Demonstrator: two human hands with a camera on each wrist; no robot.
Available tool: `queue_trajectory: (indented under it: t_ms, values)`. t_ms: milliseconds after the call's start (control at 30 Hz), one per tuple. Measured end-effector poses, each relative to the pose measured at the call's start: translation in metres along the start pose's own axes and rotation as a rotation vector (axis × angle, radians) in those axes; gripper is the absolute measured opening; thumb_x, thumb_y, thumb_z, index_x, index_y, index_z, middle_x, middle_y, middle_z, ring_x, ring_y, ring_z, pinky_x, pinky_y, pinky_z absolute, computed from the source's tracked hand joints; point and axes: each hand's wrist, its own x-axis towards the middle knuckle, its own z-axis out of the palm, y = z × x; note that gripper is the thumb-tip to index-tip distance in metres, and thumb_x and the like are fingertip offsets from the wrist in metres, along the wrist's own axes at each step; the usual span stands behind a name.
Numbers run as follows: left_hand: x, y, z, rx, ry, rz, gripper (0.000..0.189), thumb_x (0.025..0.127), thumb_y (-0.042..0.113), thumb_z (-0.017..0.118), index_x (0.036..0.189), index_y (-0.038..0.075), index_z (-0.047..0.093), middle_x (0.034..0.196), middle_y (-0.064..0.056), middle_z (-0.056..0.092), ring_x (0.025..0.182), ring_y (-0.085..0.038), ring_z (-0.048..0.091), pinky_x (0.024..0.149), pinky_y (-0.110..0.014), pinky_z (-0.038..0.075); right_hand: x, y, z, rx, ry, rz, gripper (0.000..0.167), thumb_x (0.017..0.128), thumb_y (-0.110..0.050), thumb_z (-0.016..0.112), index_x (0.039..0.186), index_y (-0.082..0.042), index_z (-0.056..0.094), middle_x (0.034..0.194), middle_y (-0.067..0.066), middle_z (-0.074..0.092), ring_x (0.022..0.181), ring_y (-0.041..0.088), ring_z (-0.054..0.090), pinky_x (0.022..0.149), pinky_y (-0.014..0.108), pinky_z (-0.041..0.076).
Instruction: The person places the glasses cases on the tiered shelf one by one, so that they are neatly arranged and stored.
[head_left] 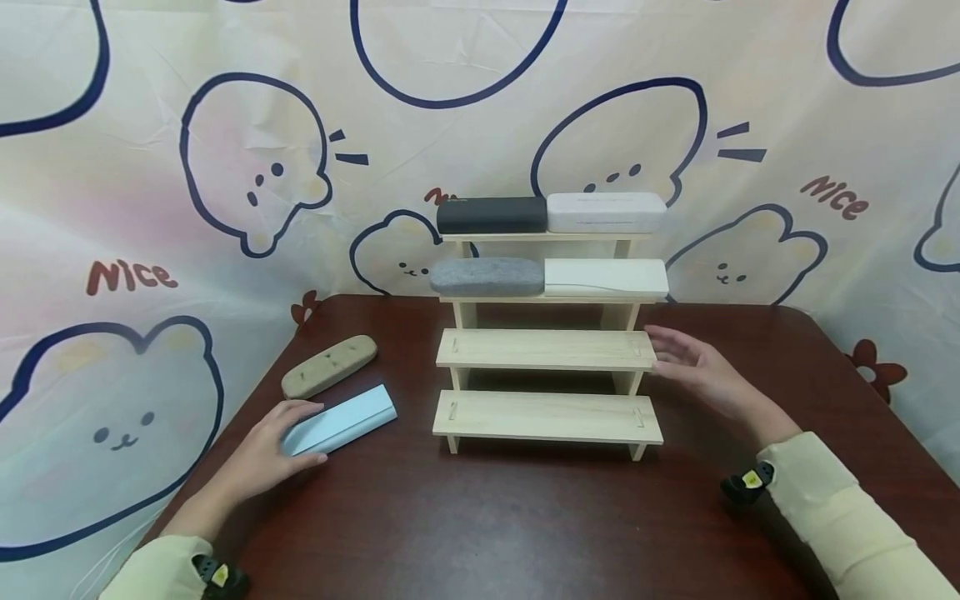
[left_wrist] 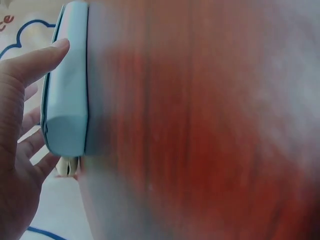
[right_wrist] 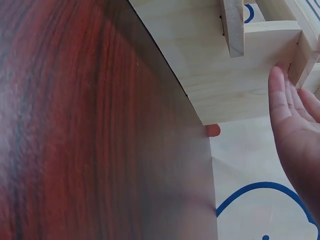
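Observation:
A light blue glasses case (head_left: 341, 421) lies on the table at the left. My left hand (head_left: 262, 442) spans its near end, thumb on one side and fingers on the other. In the left wrist view the thumb lies against the case (left_wrist: 67, 95), with the fingers partly hidden behind it. Behind it lies a tan glasses case (head_left: 330, 367). My right hand (head_left: 697, 371) is at the right end of a wooden tiered stand (head_left: 547, 417), fingers fairly straight. Its fingertips are at the second step from the bottom; contact is hard to tell.
On the stand's top step sit a black case (head_left: 491, 215) and a white case (head_left: 606, 212). One step lower are a grey felt case (head_left: 487, 277) and another white case (head_left: 604, 277). A patterned cloth (head_left: 247, 50) hangs behind the dark wooden table (head_left: 525, 525).

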Motion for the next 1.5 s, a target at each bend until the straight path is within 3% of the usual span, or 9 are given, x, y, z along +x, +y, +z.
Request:
queue_trajectory:
  t_ms: [300, 533, 800, 1100, 1500]
  values:
    - [-0.005, -0.008, -0.007, 0.006, -0.049, -0.023, 0.078, 0.07, 0.027, 0.089, 0.135, 0.005, 0.052, 0.131, -0.021, 0.048, 0.113, -0.039, 0.048, 0.089, -0.063, 0.042, 0.002, 0.005, 0.0, 0.157, -0.041, -0.005, 0.067, 0.098, -0.014, 0.06, 0.154, -0.009, 0.023, 0.152, 0.023, 0.029, 0.124, 0.011, 0.051, 0.097, 0.025, 0.045]
    - [-0.006, -0.013, -0.009, 0.018, -0.102, -0.063, 0.082, 0.07, 0.026, 0.088, 0.138, 0.003, 0.048, 0.133, -0.022, 0.045, 0.116, -0.039, 0.046, 0.09, -0.063, 0.041, 0.002, 0.007, -0.002, 0.185, -0.064, -0.013, 0.068, 0.098, -0.01, 0.058, 0.154, -0.004, 0.019, 0.152, 0.022, 0.03, 0.124, 0.01, 0.051, 0.103, 0.037, 0.041]
    - [-0.004, -0.013, -0.011, -0.012, -0.165, -0.148, 0.085, 0.071, 0.028, 0.087, 0.141, 0.004, 0.046, 0.137, -0.026, 0.044, 0.12, -0.044, 0.044, 0.093, -0.066, 0.039, 0.004, 0.008, -0.002, 0.199, -0.056, -0.017, 0.067, 0.098, -0.007, 0.057, 0.153, -0.004, 0.02, 0.15, 0.018, 0.035, 0.122, 0.011, 0.053, 0.098, 0.028, 0.045]
    - [-0.004, -0.015, -0.011, -0.032, -0.159, -0.152, 0.079, 0.072, 0.026, 0.087, 0.138, 0.005, 0.05, 0.134, -0.024, 0.048, 0.116, -0.04, 0.047, 0.092, -0.061, 0.04, 0.004, 0.008, -0.002, 0.214, -0.067, -0.033, 0.065, 0.097, -0.005, 0.057, 0.153, -0.005, 0.023, 0.149, 0.017, 0.036, 0.122, 0.011, 0.053, 0.097, 0.027, 0.046]
    - [-0.006, -0.016, -0.009, -0.037, -0.13, -0.161, 0.07, 0.075, 0.021, 0.085, 0.135, 0.005, 0.054, 0.131, -0.023, 0.052, 0.112, -0.039, 0.05, 0.09, -0.06, 0.042, 0.004, 0.008, -0.002, 0.264, -0.075, -0.046, 0.067, 0.097, -0.001, 0.056, 0.152, 0.001, 0.019, 0.142, 0.007, 0.045, 0.12, 0.011, 0.055, 0.096, 0.027, 0.046]
